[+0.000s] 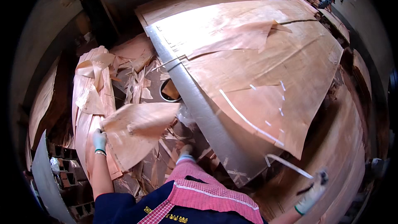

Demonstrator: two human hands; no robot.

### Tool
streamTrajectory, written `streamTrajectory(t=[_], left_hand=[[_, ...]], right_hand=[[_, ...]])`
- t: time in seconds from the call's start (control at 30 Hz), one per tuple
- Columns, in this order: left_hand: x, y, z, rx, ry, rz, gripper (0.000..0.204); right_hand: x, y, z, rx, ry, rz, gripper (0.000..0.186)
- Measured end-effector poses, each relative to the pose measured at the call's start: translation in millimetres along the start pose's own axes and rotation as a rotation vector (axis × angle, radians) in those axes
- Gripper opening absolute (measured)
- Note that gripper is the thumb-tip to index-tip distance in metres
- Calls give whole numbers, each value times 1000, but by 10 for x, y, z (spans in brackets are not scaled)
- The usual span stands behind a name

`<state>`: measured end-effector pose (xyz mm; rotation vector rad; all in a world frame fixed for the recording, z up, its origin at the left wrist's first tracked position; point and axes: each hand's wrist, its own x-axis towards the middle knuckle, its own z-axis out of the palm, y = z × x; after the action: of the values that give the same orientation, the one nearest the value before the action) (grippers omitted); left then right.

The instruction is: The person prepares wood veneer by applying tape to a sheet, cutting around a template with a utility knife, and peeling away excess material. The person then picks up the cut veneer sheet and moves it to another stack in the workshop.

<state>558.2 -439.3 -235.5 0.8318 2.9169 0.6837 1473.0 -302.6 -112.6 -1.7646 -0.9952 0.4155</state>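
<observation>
At 9 o'clock, wood boards (42, 104) lean on edge near the wall, with a curved grey panel (49, 180) lower down toward 8 o'clock. Just to their right, a long pile of pinkish veneer strips (95, 99) runs lengthwise, loose pieces folded across its upper end. Our gloved left hand (99, 140), at 8 o'clock, has its fingers closed on the left edge of a veneer sheet (143, 126), which spreads rightward from the pile toward the tabletop, its surface buckled. Broken scraps (137, 87) litter the floor at 9 o'clock, near a round container (169, 91) with a brown piece inside. At 6 o'clock is our pink checked apron (213, 197). The grey-edged tabletop (197, 101) slants from 11 to 5 o'clock, broad veneer layers (257, 64) covering it, white tape pieces (248, 118) marking them toward 4 o'clock. Our gloved right hand (311, 195), at 4 o'clock, is beyond the tabletop's near corner; a bent white strip (290, 165) extends to its fingers, a dark object (304, 190) beside them. We cannot tell whether those fingers grip either. Large wood sheets (342, 145) curve behind it, toward 3 o'clock.
</observation>
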Motion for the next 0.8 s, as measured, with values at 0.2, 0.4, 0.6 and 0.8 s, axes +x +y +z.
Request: streamTrajectory(t=[0.2, 0.4, 0.6, 0.8], left_hand=[[869, -357, 175, -41, 90, 76, 18], [1471, 400, 595, -336, -327, 500, 25], [2102, 365, 92, -544, -411, 246, 29], [3019, 688, -28, -769, -531, 153, 29]], right_hand=[[-481, -1450, 725, 38, 62, -389, 23], [-1670, -3008, 3116, 488, -250, -455, 22], [-2470, -4104, 4937, 759, -791, -245, 18], [-2917, -4901, 6435, 698, -1050, -223, 28]])
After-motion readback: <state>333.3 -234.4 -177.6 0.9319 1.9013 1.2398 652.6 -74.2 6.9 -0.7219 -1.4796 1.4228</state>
